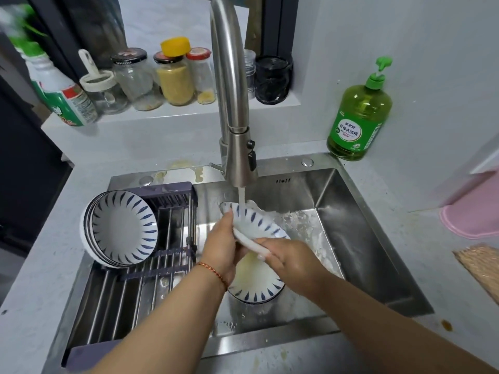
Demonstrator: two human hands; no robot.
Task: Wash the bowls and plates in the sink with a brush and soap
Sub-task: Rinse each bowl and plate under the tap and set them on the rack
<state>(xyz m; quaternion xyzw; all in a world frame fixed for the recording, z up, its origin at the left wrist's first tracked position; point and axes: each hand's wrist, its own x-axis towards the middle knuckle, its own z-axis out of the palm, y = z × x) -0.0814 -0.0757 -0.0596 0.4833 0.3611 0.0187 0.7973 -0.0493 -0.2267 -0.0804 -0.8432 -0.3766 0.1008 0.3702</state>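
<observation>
Fingers, left hand (224, 244): curled round the left rim of a blue-and-white patterned plate (258, 225), gripping it. Fingers, right hand (286, 256): closed on the near rim of the same plate, thumb on top.

Plate: held above the sink (348, 211), under the stream from the faucet (232, 103); tilted, inner face turned up and to the far right, long axis running from far left to near right. Water is seen striking the inner face near its far edge.

Step judged in hand: rinsing. To be done well, the plate is best turned slowly under the stream so that every part of the face and the back is reached, with the tilt kept so suds drain into the basin.

Second patterned plate (256, 287): lying flat on the sink floor, below the hands, residue on it.

Washed bowls (121, 228): stacked on edge in the drying rack (151, 265), left.

Dish-soap bottle (360, 117): upright on the bench (405, 252), far right. No brush can be made out.
</observation>
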